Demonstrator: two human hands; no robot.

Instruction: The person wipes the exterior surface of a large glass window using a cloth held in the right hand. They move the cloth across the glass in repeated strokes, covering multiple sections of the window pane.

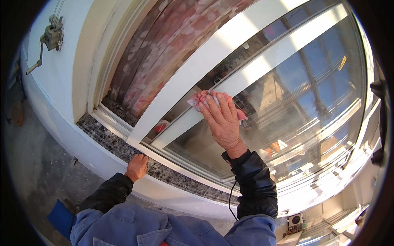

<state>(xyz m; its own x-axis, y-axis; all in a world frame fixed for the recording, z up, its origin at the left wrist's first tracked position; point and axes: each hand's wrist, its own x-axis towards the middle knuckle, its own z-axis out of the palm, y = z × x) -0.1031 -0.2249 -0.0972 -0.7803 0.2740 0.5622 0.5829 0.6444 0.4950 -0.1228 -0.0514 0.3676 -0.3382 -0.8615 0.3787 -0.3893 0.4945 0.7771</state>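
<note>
Under the spread fingers of my right hand [220,121] a crumpled pink and white cloth [203,97] is pressed flat against the glass of a sliding window, over a white window frame bar [258,66]. Part of the cloth sticks out past my fingers on both sides. My left hand [137,166] rests with curled fingers on the dark marbled stone sill [104,138], just below the lower corner of the white sash [184,72]. Whether those fingers grip the sill or anything else cannot be seen. The large glass pane [292,101] shows reflections of sky and a framed structure.
A patterned pink curtain [154,64] hangs behind the left opening. A hand-crank winch [53,37] is fixed to the white wall at upper left. At lower left, a blue object [61,218] stands near the grey floor [52,153]. A black cord [231,200] hangs beside my right sleeve.
</note>
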